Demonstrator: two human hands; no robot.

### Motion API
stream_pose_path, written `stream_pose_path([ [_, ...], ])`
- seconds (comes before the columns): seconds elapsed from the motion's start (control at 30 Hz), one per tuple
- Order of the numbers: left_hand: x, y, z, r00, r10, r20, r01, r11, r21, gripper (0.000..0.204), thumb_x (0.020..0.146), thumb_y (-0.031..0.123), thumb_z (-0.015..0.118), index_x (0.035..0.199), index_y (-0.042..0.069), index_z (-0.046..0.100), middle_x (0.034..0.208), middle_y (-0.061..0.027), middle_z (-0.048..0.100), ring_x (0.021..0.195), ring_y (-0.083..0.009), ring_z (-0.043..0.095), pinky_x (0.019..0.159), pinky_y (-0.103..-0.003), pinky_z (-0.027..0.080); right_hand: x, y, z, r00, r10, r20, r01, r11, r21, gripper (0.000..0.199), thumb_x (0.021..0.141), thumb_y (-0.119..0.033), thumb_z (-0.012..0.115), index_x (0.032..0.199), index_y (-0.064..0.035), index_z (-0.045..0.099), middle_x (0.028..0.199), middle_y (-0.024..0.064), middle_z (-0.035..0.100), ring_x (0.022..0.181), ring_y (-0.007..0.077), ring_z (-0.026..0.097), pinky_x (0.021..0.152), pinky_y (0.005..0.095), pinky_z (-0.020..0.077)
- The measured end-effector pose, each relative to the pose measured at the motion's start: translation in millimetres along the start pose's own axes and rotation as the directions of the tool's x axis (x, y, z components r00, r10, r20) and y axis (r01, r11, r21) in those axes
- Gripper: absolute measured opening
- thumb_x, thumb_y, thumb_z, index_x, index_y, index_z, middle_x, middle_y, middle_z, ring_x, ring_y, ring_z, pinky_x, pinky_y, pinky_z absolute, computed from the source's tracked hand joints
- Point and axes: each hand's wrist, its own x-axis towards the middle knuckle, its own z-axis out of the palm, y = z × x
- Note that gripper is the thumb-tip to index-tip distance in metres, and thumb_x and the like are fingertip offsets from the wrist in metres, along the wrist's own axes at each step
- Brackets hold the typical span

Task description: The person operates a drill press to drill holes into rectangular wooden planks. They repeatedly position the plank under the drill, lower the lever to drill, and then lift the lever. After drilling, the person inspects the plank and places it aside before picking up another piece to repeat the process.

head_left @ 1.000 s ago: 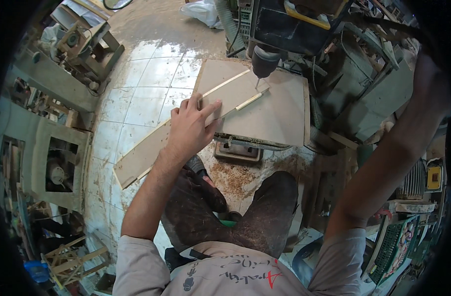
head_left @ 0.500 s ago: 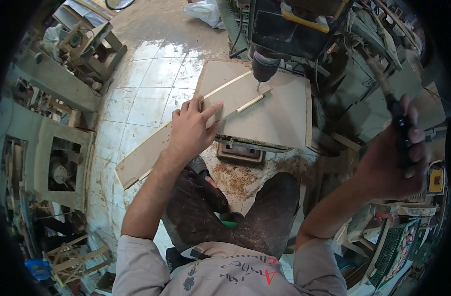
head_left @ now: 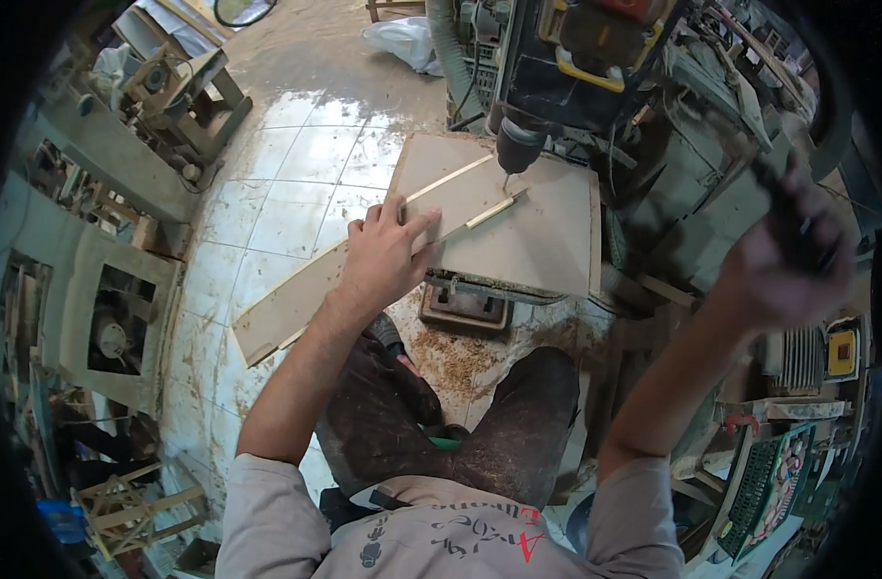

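A long, narrow wooden board (head_left: 286,304) with pale edging strips lies slantwise on the drill press table (head_left: 547,241). Its near-left end sticks out beyond the table. My left hand (head_left: 388,256) grips the board from above, some fingertips bent at its far edge and the index finger stretched across it. Above the board's far end hangs the dark drill chuck (head_left: 521,145) with a thin bit (head_left: 505,181); whether the bit touches the wood, I cannot tell. Off to the right, my right hand (head_left: 798,270), blurred, is closed around the black handle (head_left: 791,214) of a lever.
Beneath the table is the machine's base (head_left: 465,307), with wood shavings (head_left: 450,357) on the floor nearby. Another machine (head_left: 118,309) stands at the left. On the right are a green crate (head_left: 764,492) and a yellow switch box (head_left: 843,353). A ribbed hose (head_left: 448,53) hangs behind.
My right hand has moved a little up and to the right with the lever handle. My left hand keeps its place on the board. The whole view has shifted slightly.
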Motion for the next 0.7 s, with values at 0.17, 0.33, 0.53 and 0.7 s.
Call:
stream_pose_path([
  [0.17,-6.5,-5.6,-2.3,0.999,-0.052,0.013,0.052,0.998,-0.017,0.046,0.083,0.03,0.067,0.128,0.024,0.059,0.134,-0.0194,0.047,0.119,-0.0355,0.049,0.096,-0.051,0.04,109.1,49.1,62.9,0.995,-0.051,-0.082,0.012,0.904,-0.427,0.031,0.094,-0.024,0.045,0.101,0.0012,0.061,0.091,0.0135,0.063,0.086,0.0251,0.059,0.082,0.0397,0.047],
  [0.33,2.0,0.7,-4.3,1.0,-0.008,0.011,0.008,0.999,-0.041,0.045,0.083,0.034,0.067,0.126,0.024,0.06,0.133,-0.0197,0.047,0.12,-0.0372,0.048,0.097,-0.05,0.039,176.7,62.5,62.6,0.898,0.439,0.006,-0.321,0.664,-0.675,0.058,0.097,-0.052,0.043,0.112,0.0,0.063,0.107,0.0131,0.064,0.097,0.0207,0.058,0.088,0.0338,0.0446],
  [0.53,-24.4,-18.8,-20.3,0.999,-0.006,0.039,0.012,0.988,-0.152,0.044,0.083,0.037,0.069,0.123,0.021,0.062,0.124,-0.0204,0.054,0.111,-0.0371,0.055,0.093,-0.046,0.045,58.5,45.0,26.9,0.88,0.432,0.197,-0.163,0.665,-0.729,0.059,0.096,-0.033,0.053,0.141,0.0022,0.035,0.14,0.0236,0.044,0.131,0.0356,0.042,0.109,0.0443,0.0324],
  [0.7,-62.8,-6.1,-48.7,0.993,0.103,0.051,-0.059,0.839,-0.541,0.044,0.087,0.028,0.069,0.126,0.01,0.061,0.122,-0.018,0.056,0.112,-0.029,0.055,0.096,-0.036,0.045,-83.5,-30.5,-20.4,0.57,0.822,0.02,-0.706,0.502,-0.5,0.062,0.093,-0.02,0.063,0.142,0.0018,0.032,0.137,0.0219,0.043,0.125,0.0281,0.044,0.105,0.0383,0.0368],
])
